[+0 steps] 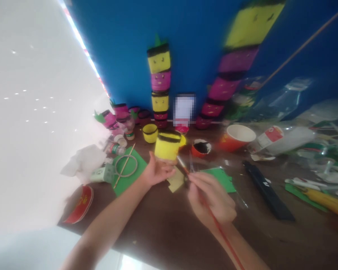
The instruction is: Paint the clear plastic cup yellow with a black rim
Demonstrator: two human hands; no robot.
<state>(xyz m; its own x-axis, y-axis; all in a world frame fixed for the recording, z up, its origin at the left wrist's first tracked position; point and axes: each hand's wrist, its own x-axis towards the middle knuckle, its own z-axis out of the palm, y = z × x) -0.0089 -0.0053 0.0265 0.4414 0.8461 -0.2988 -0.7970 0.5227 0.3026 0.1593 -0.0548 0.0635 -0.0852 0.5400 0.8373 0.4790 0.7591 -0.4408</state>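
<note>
My left hand (157, 173) grips a yellow paper cup (165, 150) with a black band round its rim, low on the cup, thumb up along its side. Between the fingers of my right hand (214, 198) is a paintbrush (220, 228) with a long red handle. Its bristle end points up and left, close to the yellow cup's lower right; whether they touch is blurred. Just behind the brush stands a short orange-red cup (196, 152) with black inside. Another yellow cup (150, 135), black at the rim, stands behind my left hand.
Stacked painted cups (161, 80) stand against a blue wall. Green paper (135, 159) lies left under a grey ring (116, 165) and a stick. To the right are a red paper cup (238, 137), a long black object (267, 191), a yellow-handled tool (323, 198) and plastic clutter.
</note>
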